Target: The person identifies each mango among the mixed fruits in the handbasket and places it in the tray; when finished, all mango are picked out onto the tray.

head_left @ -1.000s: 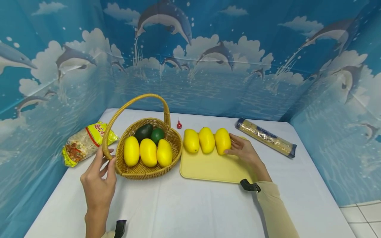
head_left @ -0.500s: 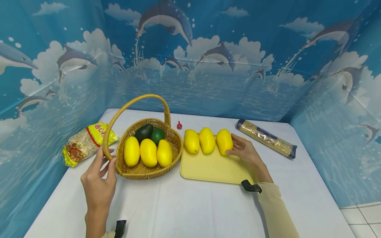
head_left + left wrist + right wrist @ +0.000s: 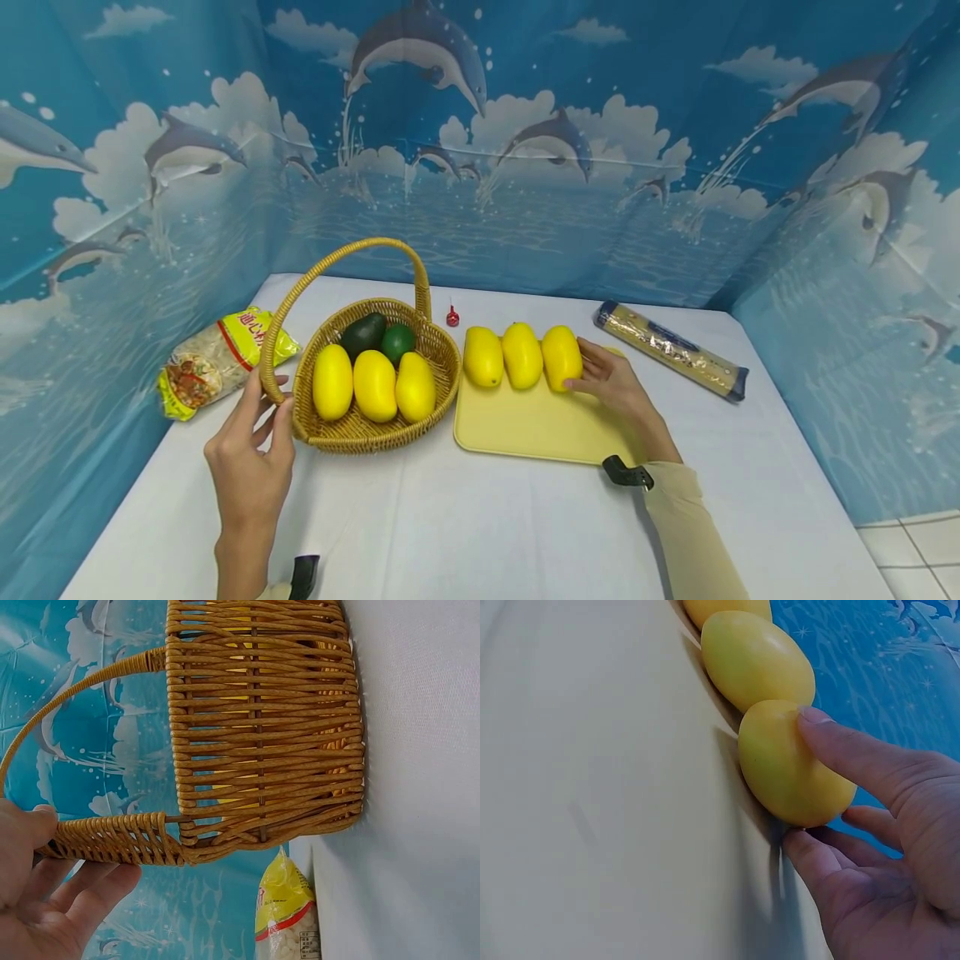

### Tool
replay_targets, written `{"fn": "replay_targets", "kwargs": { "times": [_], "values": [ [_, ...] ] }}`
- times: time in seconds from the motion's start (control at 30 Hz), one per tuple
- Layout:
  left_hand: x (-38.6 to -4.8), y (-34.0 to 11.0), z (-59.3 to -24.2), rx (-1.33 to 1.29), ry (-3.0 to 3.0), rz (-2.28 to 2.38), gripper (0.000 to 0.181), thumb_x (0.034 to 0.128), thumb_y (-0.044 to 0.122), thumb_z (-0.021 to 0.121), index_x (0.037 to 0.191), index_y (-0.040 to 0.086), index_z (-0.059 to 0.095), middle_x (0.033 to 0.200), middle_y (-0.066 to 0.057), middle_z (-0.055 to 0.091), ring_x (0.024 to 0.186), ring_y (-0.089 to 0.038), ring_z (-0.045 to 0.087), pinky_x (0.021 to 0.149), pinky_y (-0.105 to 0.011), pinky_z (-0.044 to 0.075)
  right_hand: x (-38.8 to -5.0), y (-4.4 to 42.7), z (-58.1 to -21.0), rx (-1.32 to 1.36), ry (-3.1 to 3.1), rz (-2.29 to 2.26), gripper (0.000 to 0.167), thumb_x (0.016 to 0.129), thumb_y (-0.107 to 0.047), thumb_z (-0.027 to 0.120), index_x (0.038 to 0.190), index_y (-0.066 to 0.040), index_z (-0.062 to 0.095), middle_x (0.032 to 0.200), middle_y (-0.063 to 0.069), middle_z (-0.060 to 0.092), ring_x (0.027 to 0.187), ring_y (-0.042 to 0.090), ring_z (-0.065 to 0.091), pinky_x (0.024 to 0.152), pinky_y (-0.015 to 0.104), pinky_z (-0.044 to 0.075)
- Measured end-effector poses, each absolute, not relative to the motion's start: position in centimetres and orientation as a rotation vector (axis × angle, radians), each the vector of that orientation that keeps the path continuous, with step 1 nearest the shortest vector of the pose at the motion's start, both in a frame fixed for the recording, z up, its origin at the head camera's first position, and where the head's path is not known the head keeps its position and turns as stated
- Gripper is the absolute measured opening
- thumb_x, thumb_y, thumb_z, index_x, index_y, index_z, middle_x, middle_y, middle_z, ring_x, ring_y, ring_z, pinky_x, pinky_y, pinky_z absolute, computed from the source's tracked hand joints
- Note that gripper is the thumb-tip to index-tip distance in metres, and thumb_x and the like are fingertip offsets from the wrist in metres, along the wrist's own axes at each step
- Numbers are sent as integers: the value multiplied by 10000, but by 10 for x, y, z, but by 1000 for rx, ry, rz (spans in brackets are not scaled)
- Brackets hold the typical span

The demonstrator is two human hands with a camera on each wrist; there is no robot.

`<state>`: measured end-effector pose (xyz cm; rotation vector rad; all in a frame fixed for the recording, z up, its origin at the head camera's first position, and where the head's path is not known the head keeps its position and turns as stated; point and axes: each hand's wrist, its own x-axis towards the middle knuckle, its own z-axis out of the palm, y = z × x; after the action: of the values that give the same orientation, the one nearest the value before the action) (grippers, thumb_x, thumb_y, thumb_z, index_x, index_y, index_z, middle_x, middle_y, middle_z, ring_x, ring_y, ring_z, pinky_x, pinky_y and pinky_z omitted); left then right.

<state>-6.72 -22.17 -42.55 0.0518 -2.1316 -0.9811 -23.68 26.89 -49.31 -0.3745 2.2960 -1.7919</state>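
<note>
My left hand (image 3: 253, 462) pinches the lower left end of the handle of a wicker basket (image 3: 303, 423), thumb on one side and fingers on the other in the left wrist view. Inside the basket lie three yellow mangoes (image 3: 373, 385) in front, with a dark green avocado (image 3: 363, 333) and a rounder green fruit (image 3: 397, 342) behind them. To the right, three more mangoes (image 3: 521, 356) stand in a row along the back of a yellow tray (image 3: 525, 433). The rightmost mango (image 3: 784, 765) is between the thumb and fingers of my right hand (image 3: 611, 383).
A bag of dry food (image 3: 213, 362) lies left of the basket. Behind the tray's left corner sits a small red item (image 3: 452, 317). A long gold and blue packet (image 3: 671, 350) rests at the back right of the white table (image 3: 465, 525). A dolphin-print curtain (image 3: 480, 208) surrounds the table.
The rightmost mango shifted slightly right with my right hand half a second ago, and now stands back left, nearer the middle mango. My left hand and the basket stay in place.
</note>
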Motion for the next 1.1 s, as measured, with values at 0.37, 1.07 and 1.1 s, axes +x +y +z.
{"fn": "replay_targets", "kwargs": {
  "times": [0.37,1.07,1.1],
  "values": [
    [-66,-222,-426,57,-2137,-980,663,939,-88,773,1556,55,575,1251,-217,756,1135,-423,748,854,-31,495,-233,274,-485,-338,2344,-1752,908,955,32,794,1676,63,243,1716,284,295,1569,449,338,1180,287,444],
    [-67,-221,-425,73,-2144,-981,662,948,-69,773,1562,70,572,1259,-205,756,1149,-411,747,863,-36,493,-191,179,-329,-1289,2664,-1149,964,890,-134,907,1682,-65,363,1694,156,424,1437,362,565,1149,479,526],
    [-67,-221,-425,74,-2143,-981,664,946,-73,773,1562,71,573,1256,-206,757,1145,-413,747,861,-36,492,-190,171,-324,-1332,2632,-1127,968,893,-157,909,1686,-76,360,1688,147,437,1422,352,583,1149,494,530]
  ]
}}
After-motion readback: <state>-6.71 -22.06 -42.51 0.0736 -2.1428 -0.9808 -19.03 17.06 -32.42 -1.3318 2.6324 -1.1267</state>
